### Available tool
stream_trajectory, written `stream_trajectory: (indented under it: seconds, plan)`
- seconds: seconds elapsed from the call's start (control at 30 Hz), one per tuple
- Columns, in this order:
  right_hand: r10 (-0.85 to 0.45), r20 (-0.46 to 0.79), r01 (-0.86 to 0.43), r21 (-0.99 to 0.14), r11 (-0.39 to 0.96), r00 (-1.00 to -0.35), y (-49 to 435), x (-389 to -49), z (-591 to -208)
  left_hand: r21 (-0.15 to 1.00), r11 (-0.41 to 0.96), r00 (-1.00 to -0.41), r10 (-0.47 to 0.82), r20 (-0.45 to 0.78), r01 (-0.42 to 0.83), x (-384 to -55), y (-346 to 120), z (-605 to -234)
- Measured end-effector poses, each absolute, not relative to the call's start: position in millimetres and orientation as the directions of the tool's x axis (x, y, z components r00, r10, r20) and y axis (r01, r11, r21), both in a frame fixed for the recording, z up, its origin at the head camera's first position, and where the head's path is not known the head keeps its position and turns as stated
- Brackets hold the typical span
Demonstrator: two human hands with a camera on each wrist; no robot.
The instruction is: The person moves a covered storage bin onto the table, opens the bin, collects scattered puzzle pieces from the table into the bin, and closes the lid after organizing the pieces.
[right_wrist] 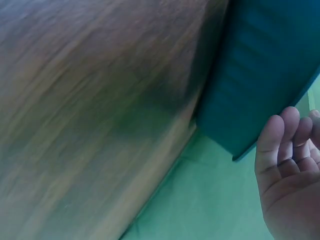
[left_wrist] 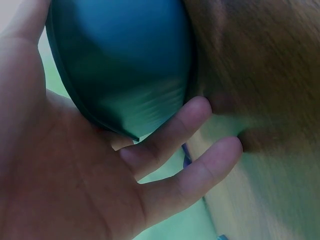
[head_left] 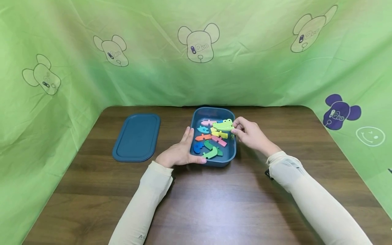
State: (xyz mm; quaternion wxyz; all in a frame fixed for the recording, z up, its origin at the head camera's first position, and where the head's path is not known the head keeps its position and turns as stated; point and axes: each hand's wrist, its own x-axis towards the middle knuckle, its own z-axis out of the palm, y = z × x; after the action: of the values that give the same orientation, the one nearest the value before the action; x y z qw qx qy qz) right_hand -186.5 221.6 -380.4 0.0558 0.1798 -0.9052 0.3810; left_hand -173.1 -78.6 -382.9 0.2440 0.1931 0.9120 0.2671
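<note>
A dark blue box (head_left: 226, 158) stands on the table, holding several colourful toy pieces. My left hand (head_left: 177, 153) rests against its near left corner, thumb along the near rim and fingers spread along the left side. In the left wrist view, two straight fingers (left_wrist: 180, 185) extend past the box wall (left_wrist: 120, 60). At the right rim, my right hand (head_left: 249, 134) pinches the end of a light green crocodile-shaped piece (head_left: 223, 126) between thumb and forefinger, above the other pieces. The right wrist view shows its other fingers (right_wrist: 270, 145) beside the box's outer wall (right_wrist: 265, 65).
Inside the box lie a yellow piece (head_left: 220, 135), an orange piece (head_left: 203, 137), a pink piece (head_left: 218, 141), a blue piece (head_left: 198, 147) and green pieces (head_left: 210, 153). A flat dark blue lid (head_left: 136, 137) lies to the left on the wooden table (head_left: 229, 204). Green cloth (head_left: 153, 81) hangs around.
</note>
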Motion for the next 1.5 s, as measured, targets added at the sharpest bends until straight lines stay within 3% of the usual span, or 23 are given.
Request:
stream_trajectory:
  seconds: [1.2, 1.5]
  plan:
    - [-0.287, 0.172, -0.332, -0.585, 0.739, -0.942, 182.2, -201.7, -375.1, 0.596, 0.771, -0.804, 0.491, -0.336, 0.222, -174.5, -81.1, -385.2]
    - [-0.264, 0.079, -0.260, -0.579, 0.773, -0.961, 184.7, -202.1, -373.0, 0.579, 0.781, -0.807, 0.489, -0.332, 0.235, -174.5, -78.6, -386.0]
